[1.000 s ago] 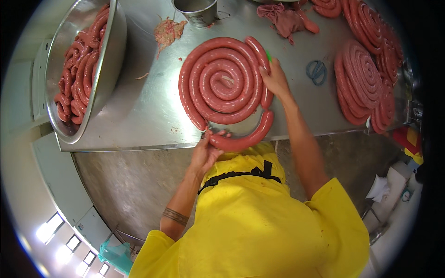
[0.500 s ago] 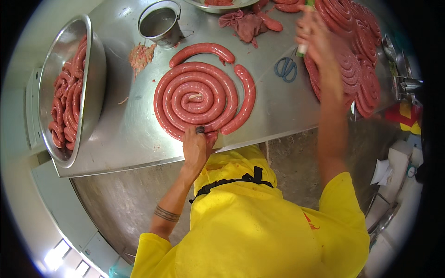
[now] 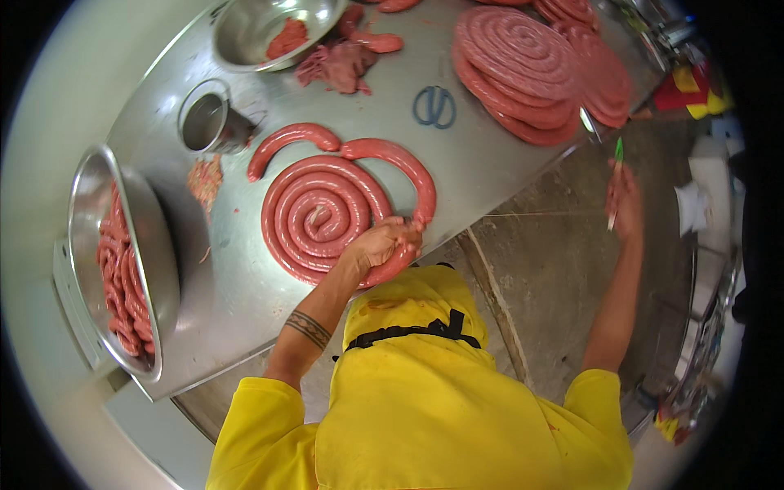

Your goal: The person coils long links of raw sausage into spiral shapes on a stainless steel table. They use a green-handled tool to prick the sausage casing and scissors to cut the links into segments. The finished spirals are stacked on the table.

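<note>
A raw sausage coil lies flat in a spiral near the table's front edge. My left hand is closed on the sausage at the coil's right side, where a curved sausage length meets its outer turn. The join itself is partly hidden by my fingers. That length arcs up around the coil and touches a shorter curved sausage at the far side. Out past the table's edge on the right, my right hand grips a slim stick-like tool with a green tip and a pale lower end; its exact kind is unclear.
Finished coils are stacked at the back right. Blue-handled scissors lie nearby. A metal bucket, meat scraps, a reddish cloth-like heap and a bowl stand farther back. A large basin of sausages is at left.
My right hand has swung from above the stacked coils to beyond the table edge. My left hand has shifted rightward along the coil. The whole view has turned.
</note>
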Demonstrator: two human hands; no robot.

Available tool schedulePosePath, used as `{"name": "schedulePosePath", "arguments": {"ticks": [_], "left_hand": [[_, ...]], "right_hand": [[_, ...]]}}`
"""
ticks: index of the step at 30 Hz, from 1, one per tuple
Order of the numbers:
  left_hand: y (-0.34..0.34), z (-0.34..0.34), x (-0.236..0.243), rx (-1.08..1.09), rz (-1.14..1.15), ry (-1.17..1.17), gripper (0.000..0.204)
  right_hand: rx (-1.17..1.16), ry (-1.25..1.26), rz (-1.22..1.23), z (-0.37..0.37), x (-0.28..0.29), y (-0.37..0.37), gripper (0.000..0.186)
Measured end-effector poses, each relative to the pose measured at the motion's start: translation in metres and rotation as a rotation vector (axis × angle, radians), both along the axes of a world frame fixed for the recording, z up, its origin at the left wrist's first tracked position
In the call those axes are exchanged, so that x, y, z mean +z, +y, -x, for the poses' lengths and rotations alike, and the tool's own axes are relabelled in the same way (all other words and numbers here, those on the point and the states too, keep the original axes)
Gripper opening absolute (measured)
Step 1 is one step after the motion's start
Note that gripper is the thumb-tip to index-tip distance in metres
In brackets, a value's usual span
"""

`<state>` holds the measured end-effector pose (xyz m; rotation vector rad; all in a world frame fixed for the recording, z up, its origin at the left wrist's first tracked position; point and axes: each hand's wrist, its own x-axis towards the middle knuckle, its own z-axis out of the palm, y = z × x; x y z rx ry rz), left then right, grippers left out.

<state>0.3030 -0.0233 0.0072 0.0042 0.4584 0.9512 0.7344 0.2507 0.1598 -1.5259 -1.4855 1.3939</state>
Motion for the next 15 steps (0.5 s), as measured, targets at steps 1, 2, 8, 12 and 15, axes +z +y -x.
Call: {"name": "schedulePosePath", "arguments": {"ticks": [1,2,8,12,15], "left_hand": [[0.008,-0.009,-0.004,0.092,0.04,-0.147,0.017],[0.015,-0.019,-0.006,0.184,0.109,0.049,0.016],[0.039,-0.058,0.014,0.28,-0.283,1.554,0.013],[0.041,-0.055,0.036,0.266,-0.563,2.199,0.016],[0.034,-0.054,0.045,0.337,-0.413,2.116,0.022]], "right_hand": [[-0.03,-0.043,0.205,-0.024,-0.005,-0.028,0.033],[-0.006,-0.001,0.278,-0.041,-0.013,-0.06,0.033],[0.348,-0.096,0.558,0.066,-0.075,-0.161,0.036],[0.548,-0.257,-0.431,0.227,-0.075,-0.123,0.035],[0.961,-0.196,-0.367,0.267,-0.058,-0.104,0.031]]}}
